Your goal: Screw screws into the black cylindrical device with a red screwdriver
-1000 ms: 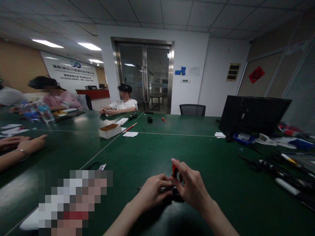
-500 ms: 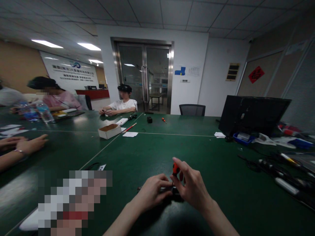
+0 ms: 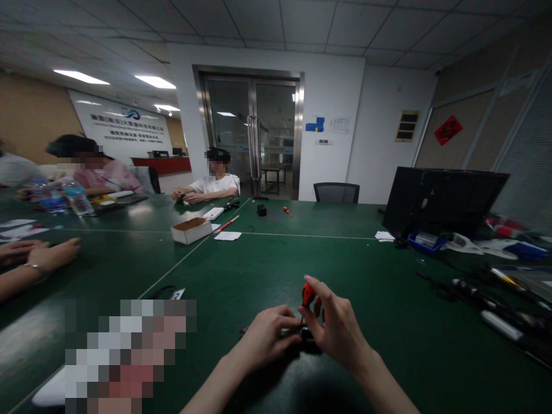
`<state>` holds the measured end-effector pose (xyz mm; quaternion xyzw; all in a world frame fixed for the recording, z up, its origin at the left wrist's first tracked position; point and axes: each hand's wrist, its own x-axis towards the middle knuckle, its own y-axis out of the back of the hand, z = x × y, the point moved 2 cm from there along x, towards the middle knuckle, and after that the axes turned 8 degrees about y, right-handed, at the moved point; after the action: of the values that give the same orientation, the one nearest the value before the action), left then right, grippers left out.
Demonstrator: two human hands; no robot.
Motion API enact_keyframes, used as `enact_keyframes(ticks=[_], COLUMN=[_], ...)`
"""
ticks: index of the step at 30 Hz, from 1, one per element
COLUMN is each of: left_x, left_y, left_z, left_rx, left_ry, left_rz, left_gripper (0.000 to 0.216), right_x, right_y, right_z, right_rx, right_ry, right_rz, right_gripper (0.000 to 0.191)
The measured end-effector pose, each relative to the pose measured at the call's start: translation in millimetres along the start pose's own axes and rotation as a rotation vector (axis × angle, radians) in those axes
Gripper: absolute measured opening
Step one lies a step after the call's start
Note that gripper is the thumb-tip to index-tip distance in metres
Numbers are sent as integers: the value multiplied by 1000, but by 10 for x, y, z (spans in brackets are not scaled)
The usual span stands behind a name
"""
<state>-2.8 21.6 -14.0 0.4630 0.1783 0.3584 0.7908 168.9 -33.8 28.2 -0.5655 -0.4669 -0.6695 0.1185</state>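
Note:
My right hand (image 3: pixel 338 328) pinches the red handle of a small screwdriver (image 3: pixel 307 294), held upright over a small dark part (image 3: pixel 307 335) on the green table (image 3: pixel 259 270). My left hand (image 3: pixel 267 336) is closed on that dark part from the left and presses it to the table. Most of the part is hidden by my fingers, so I cannot tell what it is.
A white open box (image 3: pixel 192 229), paper and a red-handled tool (image 3: pixel 286 210) lie farther back. A black monitor (image 3: pixel 440 201) and cables and tools (image 3: pixel 491 299) crowd the right side. Other people sit at the far and left sides; a person's hands (image 3: pixel 38 256) rest at left.
My right hand's fingers have shifted slightly round the red handle, and the handle top sits a little higher between them. The left hand has stayed in place.

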Motion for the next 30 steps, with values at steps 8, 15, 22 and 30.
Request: enact_keyframes(ticks=[8, 15, 22, 30], left_x=[10, -2, 5, -14], left_y=[-10, 6, -2, 48], left_z=[-1, 9, -4, 74], left_rx=[-2, -4, -21, -12], left_ry=[-2, -5, -6, 38], left_rz=[-2, -4, -2, -16], left_gripper=[17, 21, 20, 20], right_x=[21, -5, -23, -15], right_y=[11, -16, -6, -1], right_z=[-17, 18, 39, 31], right_rx=[36, 16, 30, 34], right_ry=[-8, -34, -31, -42], right_rz=[-32, -24, -54, -62], right_gripper=[53, 58, 64, 71])
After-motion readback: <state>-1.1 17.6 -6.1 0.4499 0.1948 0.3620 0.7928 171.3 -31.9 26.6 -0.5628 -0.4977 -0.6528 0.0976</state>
